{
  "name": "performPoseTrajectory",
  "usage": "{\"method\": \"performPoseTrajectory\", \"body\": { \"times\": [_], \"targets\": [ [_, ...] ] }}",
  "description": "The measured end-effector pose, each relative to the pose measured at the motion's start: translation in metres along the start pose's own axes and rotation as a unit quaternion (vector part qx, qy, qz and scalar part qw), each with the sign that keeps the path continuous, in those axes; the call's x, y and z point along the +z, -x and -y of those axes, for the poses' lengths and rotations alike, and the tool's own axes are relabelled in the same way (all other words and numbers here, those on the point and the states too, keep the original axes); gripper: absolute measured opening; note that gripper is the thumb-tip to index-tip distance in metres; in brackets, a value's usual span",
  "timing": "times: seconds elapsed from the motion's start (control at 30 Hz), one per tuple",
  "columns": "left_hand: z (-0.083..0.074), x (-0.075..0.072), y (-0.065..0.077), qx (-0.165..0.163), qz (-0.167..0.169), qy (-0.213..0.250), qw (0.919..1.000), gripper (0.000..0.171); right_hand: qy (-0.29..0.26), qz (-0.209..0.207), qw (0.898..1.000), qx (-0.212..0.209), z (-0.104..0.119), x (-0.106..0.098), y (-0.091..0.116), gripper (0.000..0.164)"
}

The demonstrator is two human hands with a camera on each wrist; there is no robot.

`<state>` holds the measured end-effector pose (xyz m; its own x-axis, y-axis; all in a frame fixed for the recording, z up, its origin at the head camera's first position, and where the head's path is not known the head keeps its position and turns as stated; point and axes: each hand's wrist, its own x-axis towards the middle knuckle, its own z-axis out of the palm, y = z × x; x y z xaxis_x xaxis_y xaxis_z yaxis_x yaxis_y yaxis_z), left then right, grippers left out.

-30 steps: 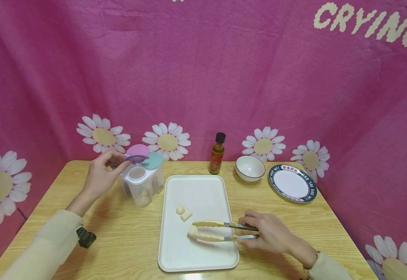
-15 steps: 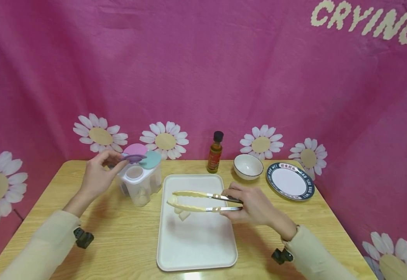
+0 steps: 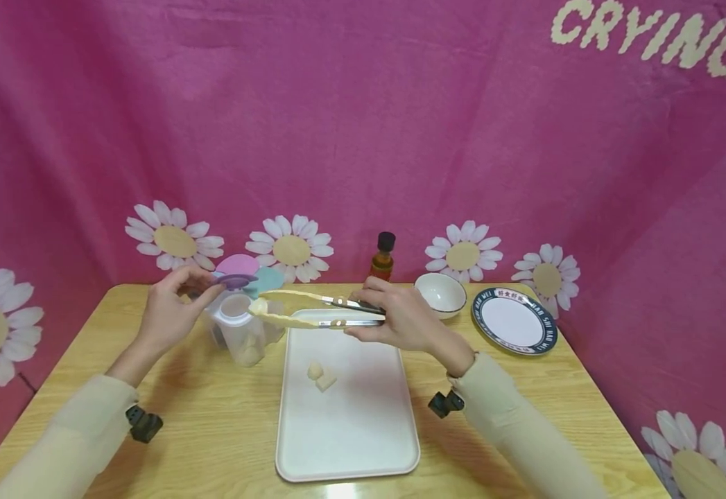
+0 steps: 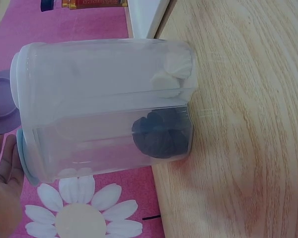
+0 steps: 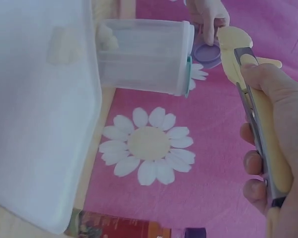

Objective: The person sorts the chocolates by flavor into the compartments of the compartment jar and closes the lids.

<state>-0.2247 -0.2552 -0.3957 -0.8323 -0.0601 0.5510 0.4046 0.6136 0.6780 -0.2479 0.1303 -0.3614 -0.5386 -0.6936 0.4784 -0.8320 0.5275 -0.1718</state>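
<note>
My left hand (image 3: 172,308) pinches the raised purple lid (image 3: 236,281) of a clear multi-compartment storage container (image 4: 109,74), whose round opening beneath it is uncovered. My right hand (image 3: 400,315) grips a pair of metal tongs (image 3: 290,321) with cream-coloured tips. Between those tips, right at the uncovered opening, is a small pale piece (image 3: 258,305). Pale pieces (image 4: 176,69) lie at the bottom of one compartment, dark round pieces (image 4: 161,134) in another. A pale round piece (image 3: 315,371) and a pale block (image 3: 326,382) lie on the white tray (image 3: 350,436).
Behind my right hand stands a black-capped sauce bottle (image 3: 382,258), partly hidden. A white bowl (image 3: 440,292) and a blue-rimmed plate (image 3: 515,320) are at the back right of the wooden table (image 3: 213,430). A pink floral cloth (image 3: 363,125) hangs behind.
My right hand has lifted the tongs with the pale piece off the tray and carried them left and away from me to the container. The left hand keeps holding the purple lid up.
</note>
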Motion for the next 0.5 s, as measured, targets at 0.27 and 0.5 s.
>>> {"method": "performPoseTrajectory", "body": {
  "times": [0.27,0.5],
  "targets": [
    [-0.001,-0.001,0.001,-0.002,0.001,-0.008,1.0000,0.016,0.035,0.036,0.999,0.001,0.001,0.004,-0.030,0.049],
    [0.000,-0.001,-0.001,0.006,-0.002,-0.005,1.0000,0.016,0.059,0.060,0.996,-0.001,0.000,0.008,-0.046,0.048]
  ]
}}
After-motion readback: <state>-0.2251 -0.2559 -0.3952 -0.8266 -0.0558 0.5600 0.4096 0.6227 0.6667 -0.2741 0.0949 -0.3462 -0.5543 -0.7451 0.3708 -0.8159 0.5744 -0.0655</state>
